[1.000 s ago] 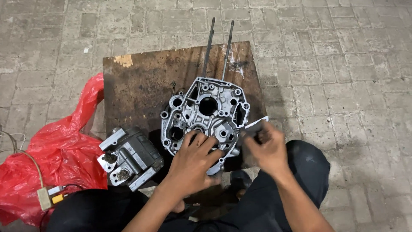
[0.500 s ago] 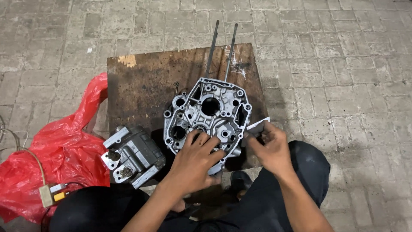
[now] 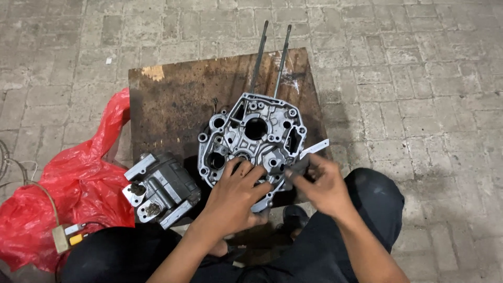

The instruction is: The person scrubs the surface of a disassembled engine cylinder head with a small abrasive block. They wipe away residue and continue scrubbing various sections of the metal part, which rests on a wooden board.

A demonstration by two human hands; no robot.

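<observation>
A grey metal engine case half (image 3: 254,139) lies flat on a dark, stained wooden worktop (image 3: 173,99) set on a brick floor (image 3: 419,78), with two long studs (image 3: 272,57) sticking out of its far edge. The left hand (image 3: 236,196) rests on the near edge of the case, fingers (image 3: 246,173) spread over it, while the right hand (image 3: 322,186) has its fingers pinching a thin flat blade (image 3: 312,152) at the case's right rim. A grey finned cylinder block (image 3: 160,191) sits just left of the hands, beside a red plastic bag (image 3: 63,183).
</observation>
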